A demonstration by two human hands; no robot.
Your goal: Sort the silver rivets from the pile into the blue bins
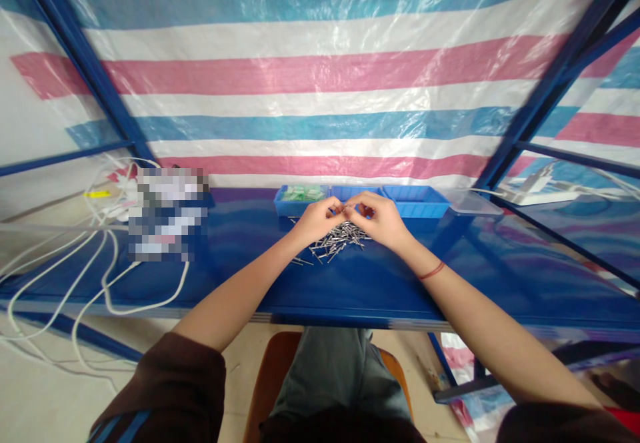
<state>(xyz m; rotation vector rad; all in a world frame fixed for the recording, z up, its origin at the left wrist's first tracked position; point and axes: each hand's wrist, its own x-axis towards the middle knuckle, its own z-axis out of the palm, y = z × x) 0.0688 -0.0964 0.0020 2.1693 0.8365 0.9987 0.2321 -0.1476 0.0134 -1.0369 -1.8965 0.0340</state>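
Observation:
My left hand (320, 219) and my right hand (377, 217) meet fingertip to fingertip above a heap of thin silvery metal pins (339, 241), which look like blind rivets. Both hands are closed in a pinch. Whatever sits between the fingertips is too small to make out. Just behind the hands stands a row of blue plastic bins. The left bin (279, 208) holds pale green and white small pieces. My hands partly cover the middle bin (345, 193). At the right of the row is another blue bin (425, 209).
The blue table (240, 256) carries white cables (115, 296) on its left, near a blurred-out patch. A clear plastic lid (473, 203) lies right of the bins, with a white power strip (543, 186) farther right. Blue frame posts flank a striped tarp (320, 76) behind.

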